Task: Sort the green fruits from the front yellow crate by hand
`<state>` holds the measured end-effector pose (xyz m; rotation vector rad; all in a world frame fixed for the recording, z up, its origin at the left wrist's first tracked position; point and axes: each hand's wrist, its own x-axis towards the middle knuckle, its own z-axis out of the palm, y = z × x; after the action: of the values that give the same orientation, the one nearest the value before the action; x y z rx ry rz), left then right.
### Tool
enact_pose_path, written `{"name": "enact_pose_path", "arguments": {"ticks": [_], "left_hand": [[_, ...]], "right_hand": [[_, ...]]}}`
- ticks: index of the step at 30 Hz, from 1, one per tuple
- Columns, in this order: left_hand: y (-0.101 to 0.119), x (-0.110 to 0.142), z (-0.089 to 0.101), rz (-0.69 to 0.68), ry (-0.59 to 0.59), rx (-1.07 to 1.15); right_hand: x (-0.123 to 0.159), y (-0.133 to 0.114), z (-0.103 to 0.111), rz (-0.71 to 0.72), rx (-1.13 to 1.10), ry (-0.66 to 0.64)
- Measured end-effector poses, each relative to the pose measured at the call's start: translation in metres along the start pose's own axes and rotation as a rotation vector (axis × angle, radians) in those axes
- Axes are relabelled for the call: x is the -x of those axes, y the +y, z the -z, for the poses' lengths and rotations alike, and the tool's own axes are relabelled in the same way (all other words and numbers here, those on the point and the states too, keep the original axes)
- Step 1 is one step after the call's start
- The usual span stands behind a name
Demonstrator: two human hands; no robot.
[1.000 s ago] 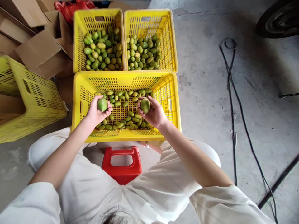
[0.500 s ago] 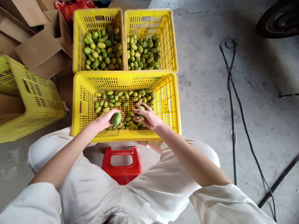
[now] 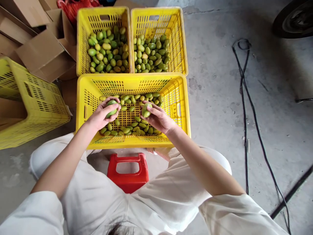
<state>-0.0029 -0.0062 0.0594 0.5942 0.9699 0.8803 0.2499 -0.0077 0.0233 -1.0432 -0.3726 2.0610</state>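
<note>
In the head view, the left hand (image 3: 99,117) curls around a green fruit (image 3: 111,109) at nine o'clock over the near yellow crate (image 3: 133,143). The right hand (image 3: 158,119) holds a paler fruit (image 3: 146,110) at three o'clock, thumb on its upper side. Either could slip and bruise the loose fruits (image 3: 114,133) below, since the skins look smooth and each is held above the crate by one hand alone. Mixing batches seems possible too: filled crates stand close at eleven (image 3: 84,42) and one o'clock (image 3: 178,42). The left fruit looks deep green and rounded; the right one is lighter, yellowish green, with a soft shine.
</note>
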Motion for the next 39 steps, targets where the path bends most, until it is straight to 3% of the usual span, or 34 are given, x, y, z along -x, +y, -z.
{"name": "enact_pose_path", "arguments": {"ticks": [6, 11, 15, 19, 23, 25, 31, 35, 39], "left_hand": [[-0.02, -0.003, -0.005, 0.142, 0.043, 0.076], [-0.032, -0.001, -0.004, 0.192, 0.057, -0.036], [-0.026, -0.004, -0.001, 0.113, 0.086, 0.04], [-0.014, -0.007, 0.0, 0.113, 0.219, 0.205], [-0.009, -0.007, -0.001, 0.114, 0.319, 0.271], [-0.012, -0.007, -0.003, 0.129, 0.298, 0.231], [-0.03, -0.003, -0.008, 0.232, 0.076, -0.086], [-0.034, -0.002, -0.004, 0.204, 0.123, -0.054], [-0.025, -0.005, -0.003, 0.171, 0.235, 0.137]], "right_hand": [[0.004, 0.01, -0.002, -0.083, 0.09, -0.089], [0.004, 0.008, -0.003, -0.079, 0.127, -0.069], [0.004, -0.003, -0.007, -0.045, -0.01, -0.061], [0.006, -0.01, -0.012, 0.035, -0.034, -0.04], [0.007, -0.006, -0.011, 0.013, -0.047, -0.037], [0.007, -0.002, -0.009, -0.02, -0.057, -0.067], [0.003, 0.011, -0.002, -0.166, 0.112, -0.17], [0.003, 0.009, -0.004, -0.143, 0.089, -0.188], [0.004, -0.001, -0.009, -0.042, -0.01, -0.086]]}}
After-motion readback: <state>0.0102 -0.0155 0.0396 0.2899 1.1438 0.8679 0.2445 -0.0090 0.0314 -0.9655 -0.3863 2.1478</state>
